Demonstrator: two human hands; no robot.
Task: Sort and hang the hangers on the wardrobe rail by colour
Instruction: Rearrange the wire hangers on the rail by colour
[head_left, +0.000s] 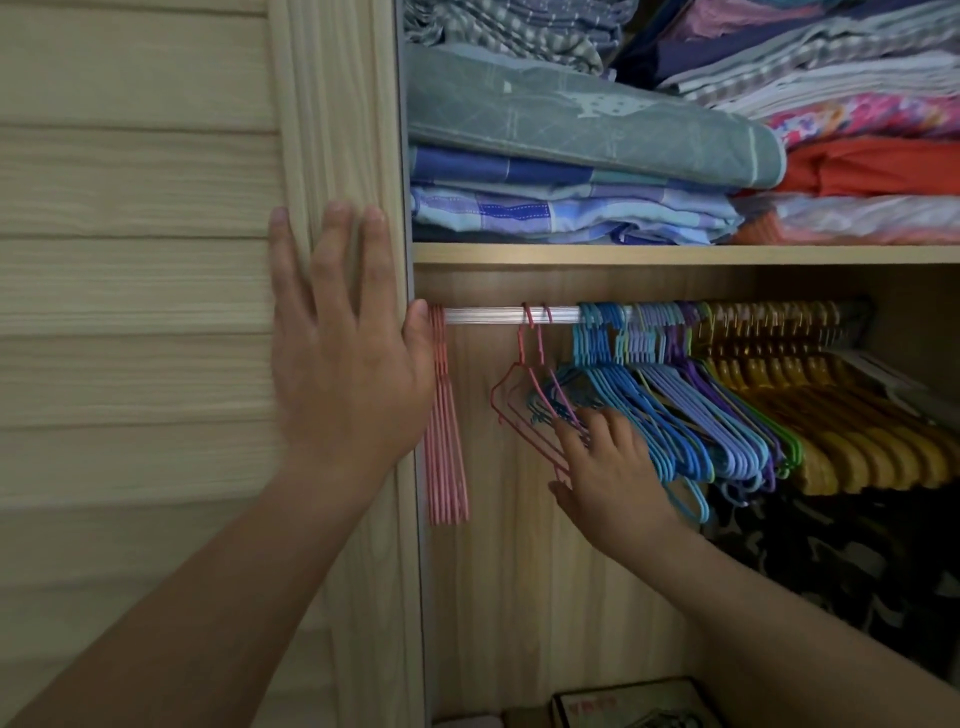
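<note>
The left hand (343, 332) lies flat on the wardrobe door (135, 312), fingers straight, its grip released, the thumb at the door's edge beside the rail (488, 315). The right hand (615, 470) reaches into the hangers, fingers spread against the blue hangers (654, 410) and just beside two red hangers (524, 395); whether its grip holds one I cannot tell. A bunch of pink hangers (444, 441) hangs at the rail's left end, apart from the rest. Along the rail to the right come red, blue, lilac, purple (722, 384), then yellow hangers (852, 431). Folded linens (587, 130) are stacked on the shelf (675, 253) above.
</note>
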